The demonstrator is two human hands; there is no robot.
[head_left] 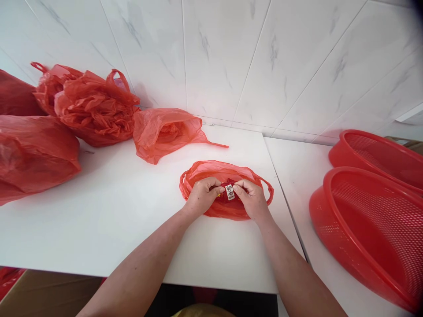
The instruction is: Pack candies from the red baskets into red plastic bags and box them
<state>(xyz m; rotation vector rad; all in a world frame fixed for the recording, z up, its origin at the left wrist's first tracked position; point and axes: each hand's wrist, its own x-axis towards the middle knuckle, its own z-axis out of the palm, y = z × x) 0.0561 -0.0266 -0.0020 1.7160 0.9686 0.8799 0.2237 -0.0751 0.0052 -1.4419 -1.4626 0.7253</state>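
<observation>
My left hand and my right hand meet above an open red plastic bag on the white table. Both pinch the upper edge of a small dark red pouch-like item, one hand at each side. A white label with black markings sits on it between my fingertips. Yellow bits show beside my left fingers; what they belong to is too small to tell. The lower part of the item and the bag's contents are partly hidden by my hands.
Behind to the left lies another open red bag, near a bag of crumpled red plastic. A full-looking red bag stands far left. Two red perforated baskets are on the right, past a table seam. A tiled wall closes the back.
</observation>
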